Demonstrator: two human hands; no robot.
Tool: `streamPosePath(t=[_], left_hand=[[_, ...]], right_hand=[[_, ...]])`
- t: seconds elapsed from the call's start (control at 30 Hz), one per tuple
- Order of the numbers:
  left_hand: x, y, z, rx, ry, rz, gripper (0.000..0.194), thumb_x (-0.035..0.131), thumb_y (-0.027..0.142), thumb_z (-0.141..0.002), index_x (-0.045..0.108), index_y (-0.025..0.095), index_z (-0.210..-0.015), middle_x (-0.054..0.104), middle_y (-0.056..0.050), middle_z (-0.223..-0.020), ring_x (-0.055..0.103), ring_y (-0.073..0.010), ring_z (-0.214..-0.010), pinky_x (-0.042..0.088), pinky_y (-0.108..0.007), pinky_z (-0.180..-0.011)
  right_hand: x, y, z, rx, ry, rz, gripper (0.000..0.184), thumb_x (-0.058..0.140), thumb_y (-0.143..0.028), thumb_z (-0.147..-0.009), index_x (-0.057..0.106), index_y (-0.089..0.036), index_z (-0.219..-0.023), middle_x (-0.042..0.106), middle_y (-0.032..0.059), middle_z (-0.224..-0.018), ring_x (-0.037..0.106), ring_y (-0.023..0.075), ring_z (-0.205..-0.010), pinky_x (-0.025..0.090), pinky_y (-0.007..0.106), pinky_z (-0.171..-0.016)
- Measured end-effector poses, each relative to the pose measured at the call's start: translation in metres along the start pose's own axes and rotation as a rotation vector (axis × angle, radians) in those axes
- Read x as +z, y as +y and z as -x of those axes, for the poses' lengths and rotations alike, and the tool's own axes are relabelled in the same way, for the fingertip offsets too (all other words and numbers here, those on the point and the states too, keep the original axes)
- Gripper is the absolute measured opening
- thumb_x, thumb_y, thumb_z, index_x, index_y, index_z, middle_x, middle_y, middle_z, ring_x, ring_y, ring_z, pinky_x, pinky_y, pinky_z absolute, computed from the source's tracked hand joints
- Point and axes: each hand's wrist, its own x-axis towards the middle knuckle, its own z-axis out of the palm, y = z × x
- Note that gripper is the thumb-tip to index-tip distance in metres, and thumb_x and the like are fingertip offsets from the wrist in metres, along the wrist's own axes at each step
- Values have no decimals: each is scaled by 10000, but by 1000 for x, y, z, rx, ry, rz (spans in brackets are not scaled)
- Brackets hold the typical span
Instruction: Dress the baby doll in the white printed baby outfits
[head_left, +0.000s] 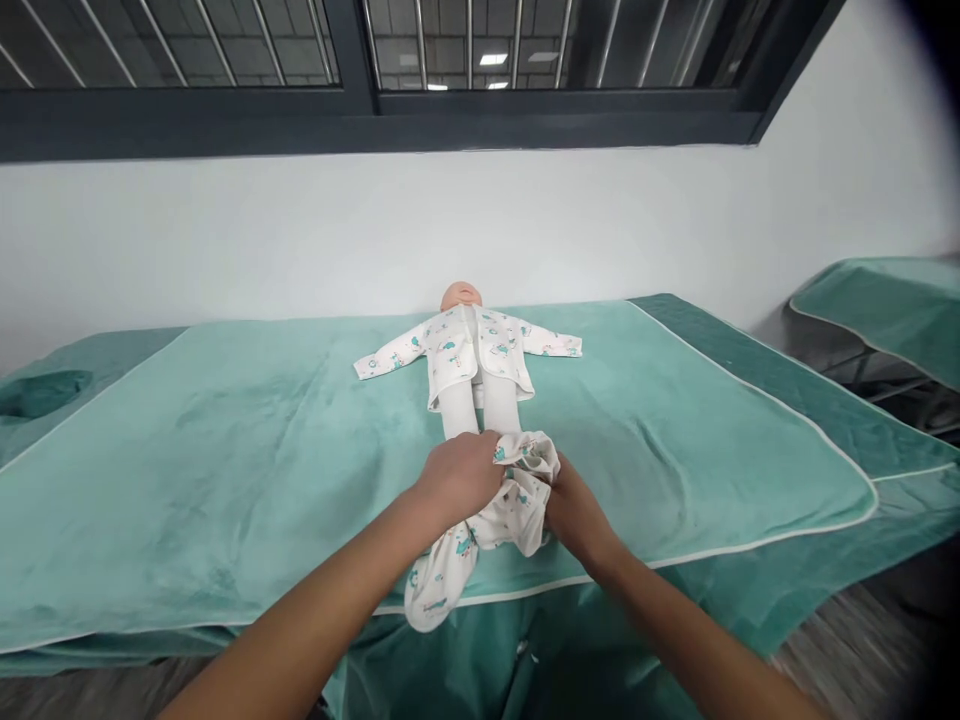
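Note:
A baby doll [461,294] lies on its back, head toward the wall, in a white printed jacket [452,345] with both sleeves spread out. Its white legs [500,402] point toward me. Around the lower legs are bunched white printed pants [512,512], one footed leg hanging down at the left. My left hand [465,475] is closed on the pants' gathered waist, its fingertips partly hidden by cloth. On the other side, my right hand [576,510] grips the same bunched cloth, most of its fingers tucked behind or inside it. The doll's feet are hidden.
A light green blanket [262,450] with white piping covers the table, over a darker green cover [810,405]. White wall [300,230] and a dark-framed barred window [555,120] stand behind. Another green-covered surface [892,300] is at the right.

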Motion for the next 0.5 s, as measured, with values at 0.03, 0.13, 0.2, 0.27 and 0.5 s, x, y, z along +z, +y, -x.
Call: streamPosePath(t=[0.03, 0.13, 0.2, 0.27, 0.5], left_hand=[[0, 0, -1, 2, -9, -25, 232, 433, 279, -870, 646, 217, -938, 714, -136, -1006, 663, -314, -905, 388, -335, -650], [-1, -1, -4, 18, -19, -28, 248, 405, 317, -896, 630, 214, -920, 709, -125, -992, 657, -308, -900, 372, -329, -635], [-4, 0, -5, 32, -31, 25, 255, 407, 345, -908, 624, 212, -898, 706, -110, -990, 649, -297, -904, 382, -328, -650], [-7, 1, -4, 75, -34, 155, 248, 447, 380, -907, 632, 213, -905, 704, -87, -1013, 642, -283, -933, 410, -328, -701], [-14, 1, 2, 121, -172, 988, 360, 624, 463, -865, 672, 203, -1109, 701, -70, -1165, 632, -265, -1097, 472, -348, -910]], right_hand=[[1, 2, 1, 0, 18, 27, 364, 694, -470, -780, 667, -226, -1049, 715, 68, -1074, 631, 317, -1050, 491, 432, -895], [6, -2, 5, -2, 32, 17, 349, 672, -449, -818, 646, -238, -1095, 706, 63, -1113, 624, 307, -1082, 477, 428, -930], [9, -7, 7, -13, -8, -87, 384, 679, -429, -827, 635, -248, -1163, 690, 60, -1188, 607, 297, -1137, 464, 416, -968], [9, -11, 8, -34, -64, -220, 429, 678, -410, -839, 614, -256, -1234, 657, 62, -1275, 585, 288, -1187, 457, 409, -996], [7, -6, -4, -87, -19, -410, 485, 671, -470, -837, 602, -278, -1277, 616, 84, -1324, 594, 281, -1170, 477, 439, -1009]])
